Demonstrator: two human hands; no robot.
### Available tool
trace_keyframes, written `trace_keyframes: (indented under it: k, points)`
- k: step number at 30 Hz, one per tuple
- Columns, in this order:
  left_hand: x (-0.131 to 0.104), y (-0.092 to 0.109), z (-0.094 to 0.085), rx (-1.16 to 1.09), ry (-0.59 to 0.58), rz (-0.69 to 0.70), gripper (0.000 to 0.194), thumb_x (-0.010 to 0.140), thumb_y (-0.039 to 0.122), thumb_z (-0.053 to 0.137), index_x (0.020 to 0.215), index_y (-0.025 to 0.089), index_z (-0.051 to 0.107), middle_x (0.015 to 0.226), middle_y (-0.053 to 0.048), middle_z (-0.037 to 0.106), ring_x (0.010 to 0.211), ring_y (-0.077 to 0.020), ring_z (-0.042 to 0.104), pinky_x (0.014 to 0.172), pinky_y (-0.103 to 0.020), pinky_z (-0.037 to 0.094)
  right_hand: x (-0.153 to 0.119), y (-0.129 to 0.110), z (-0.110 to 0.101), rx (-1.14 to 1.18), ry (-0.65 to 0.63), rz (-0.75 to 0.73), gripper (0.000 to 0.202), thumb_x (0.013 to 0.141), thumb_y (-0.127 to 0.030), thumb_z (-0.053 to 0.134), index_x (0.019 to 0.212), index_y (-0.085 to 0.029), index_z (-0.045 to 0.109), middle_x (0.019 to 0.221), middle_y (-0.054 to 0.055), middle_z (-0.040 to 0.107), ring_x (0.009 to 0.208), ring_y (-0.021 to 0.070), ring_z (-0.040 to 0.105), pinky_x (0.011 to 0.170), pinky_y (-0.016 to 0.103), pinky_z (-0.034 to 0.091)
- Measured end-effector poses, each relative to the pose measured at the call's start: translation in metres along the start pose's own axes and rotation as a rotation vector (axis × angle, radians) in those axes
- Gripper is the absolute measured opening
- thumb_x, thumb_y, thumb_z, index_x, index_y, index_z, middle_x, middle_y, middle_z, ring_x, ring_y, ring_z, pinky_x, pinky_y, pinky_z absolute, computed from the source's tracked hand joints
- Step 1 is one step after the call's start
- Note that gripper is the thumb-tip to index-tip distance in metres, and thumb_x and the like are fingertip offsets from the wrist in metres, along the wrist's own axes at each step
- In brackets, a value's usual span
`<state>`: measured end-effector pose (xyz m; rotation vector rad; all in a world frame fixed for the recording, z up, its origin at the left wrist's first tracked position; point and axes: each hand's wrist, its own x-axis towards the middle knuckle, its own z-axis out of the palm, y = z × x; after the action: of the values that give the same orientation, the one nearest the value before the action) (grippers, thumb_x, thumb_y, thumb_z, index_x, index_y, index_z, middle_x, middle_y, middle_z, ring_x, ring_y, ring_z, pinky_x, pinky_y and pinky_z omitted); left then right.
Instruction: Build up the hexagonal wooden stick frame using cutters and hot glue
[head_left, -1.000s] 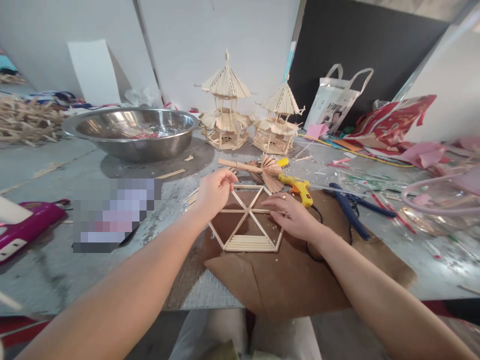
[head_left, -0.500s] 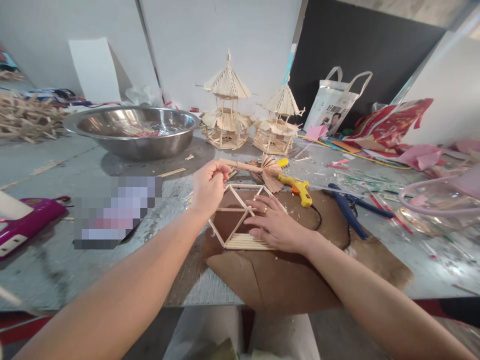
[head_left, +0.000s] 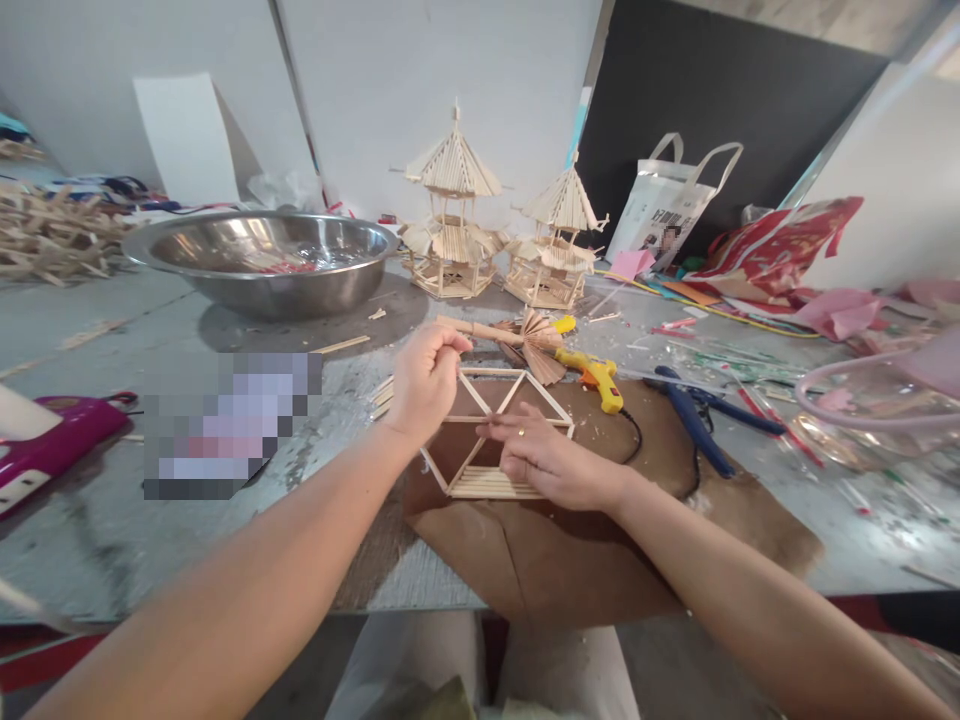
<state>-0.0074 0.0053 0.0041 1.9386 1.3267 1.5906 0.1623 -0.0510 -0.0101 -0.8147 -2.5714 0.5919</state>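
A six-sided frame of pale wooden sticks [head_left: 556, 400] lies flat, with sticks crossing at its middle and a row of sticks filling the near section. My left hand [head_left: 426, 382] is closed in a pinch above its far left side; whatever the fingertips hold is hidden. My right hand [head_left: 559, 462] rests over the near right part, index finger stretched to the central joint and the lower fingers bent. Under the frame lies brown paper [head_left: 600, 560]. Just beyond are a pleated brown paper fan shape [head_left: 541, 345] and a yellow glue gun [head_left: 596, 378].
Two stick pagodas [head_left: 454, 240] stand at the back beside a steel basin [head_left: 262, 290]. Blue-handled pliers [head_left: 694, 420] lie at right among scattered sticks. A blurred-out flat object [head_left: 232, 430] and a purple power strip [head_left: 67, 445] are at left. A white bag [head_left: 660, 210] leans behind.
My left hand has moved slightly right over the frame. The right hand's spread fingers have drawn together somewhat, the index now reaching the central joint and the lower ones bending.
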Motion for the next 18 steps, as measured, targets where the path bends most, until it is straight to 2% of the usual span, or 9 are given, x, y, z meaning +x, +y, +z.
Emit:
trace_keyframes:
  k: [1,3,5,7,10,13,15,17,18]
  points:
    - [-0.002,0.000,0.001,0.030,-0.030,0.059,0.019,0.066,0.010,0.035,0.066,0.016,0.053,0.070,-0.001,0.057,0.059,-0.0096,0.049,0.059,-0.023,0.041,0.000,-0.002,0.000,0.087,-0.046,-0.007,0.022,0.085,-0.025,0.033,0.075,-0.017,0.051,0.112,0.007,0.054,0.117,0.0177,0.033,0.099,0.043,0.012]
    - [-0.004,-0.001,0.003,0.071,-0.068,0.138,0.021,0.067,0.009,0.035,0.067,0.017,0.054,0.078,-0.002,0.056,0.066,-0.0104,0.051,0.064,-0.023,0.042,-0.003,-0.004,0.001,0.339,-0.090,0.016,0.025,0.086,-0.030,0.032,0.077,-0.018,0.051,0.096,0.006,0.059,0.105,0.0157,0.044,0.094,0.039,0.024]
    - [-0.005,-0.002,0.004,0.097,-0.077,0.160,0.021,0.068,0.008,0.034,0.068,0.017,0.054,0.080,-0.002,0.056,0.071,-0.0112,0.051,0.066,-0.023,0.042,-0.006,-0.002,0.000,0.630,-0.070,0.096,0.029,0.084,-0.038,0.032,0.072,-0.017,0.049,0.069,0.002,0.056,0.073,0.0118,0.053,0.072,0.029,0.039]
    - [-0.004,-0.003,0.004,0.110,-0.074,0.148,0.021,0.068,0.008,0.035,0.068,0.017,0.054,0.080,-0.002,0.055,0.073,-0.0116,0.051,0.067,-0.023,0.042,-0.010,0.002,-0.004,0.816,0.010,0.205,0.033,0.081,-0.046,0.036,0.066,-0.017,0.045,0.050,-0.005,0.040,0.046,0.0070,0.039,0.047,0.021,0.033]
    - [-0.003,-0.006,0.004,0.112,-0.075,0.109,0.021,0.069,0.008,0.034,0.070,0.017,0.054,0.082,-0.002,0.055,0.072,-0.0115,0.051,0.067,-0.023,0.042,-0.014,0.012,-0.014,0.759,0.251,0.316,0.036,0.076,-0.050,0.043,0.062,-0.017,0.045,0.046,-0.007,0.027,0.040,0.0050,0.022,0.040,0.020,0.018]
    - [-0.003,-0.007,0.004,0.110,-0.096,0.082,0.021,0.072,0.011,0.034,0.074,0.017,0.054,0.082,-0.002,0.056,0.069,-0.0110,0.051,0.064,-0.022,0.042,-0.018,0.024,-0.024,0.524,0.650,0.427,0.037,0.073,-0.053,0.045,0.061,-0.018,0.045,0.045,-0.007,0.025,0.040,0.0055,0.021,0.040,0.021,0.017]
    - [-0.004,-0.008,0.004,0.116,-0.129,0.069,0.021,0.074,0.014,0.033,0.078,0.017,0.054,0.081,-0.002,0.056,0.066,-0.0106,0.050,0.062,-0.022,0.041,-0.020,0.033,-0.027,0.456,0.882,0.458,0.036,0.073,-0.052,0.045,0.062,-0.019,0.045,0.045,-0.007,0.025,0.040,0.0059,0.022,0.040,0.022,0.018]
    - [-0.006,-0.008,0.006,0.119,-0.180,0.056,0.022,0.077,0.018,0.033,0.084,0.017,0.054,0.077,-0.002,0.056,0.063,-0.0101,0.050,0.060,-0.022,0.041,-0.021,0.041,-0.027,0.475,1.006,0.450,0.035,0.075,-0.051,0.043,0.060,-0.019,0.042,0.045,-0.007,0.025,0.040,0.0060,0.023,0.040,0.022,0.018]
    - [-0.007,-0.007,0.007,0.112,-0.214,0.052,0.023,0.079,0.021,0.033,0.089,0.018,0.053,0.075,-0.002,0.055,0.062,-0.0100,0.049,0.060,-0.022,0.040,-0.021,0.043,-0.025,0.488,1.019,0.448,0.034,0.075,-0.050,0.043,0.059,-0.019,0.041,0.045,-0.007,0.026,0.039,0.0059,0.023,0.040,0.022,0.019]
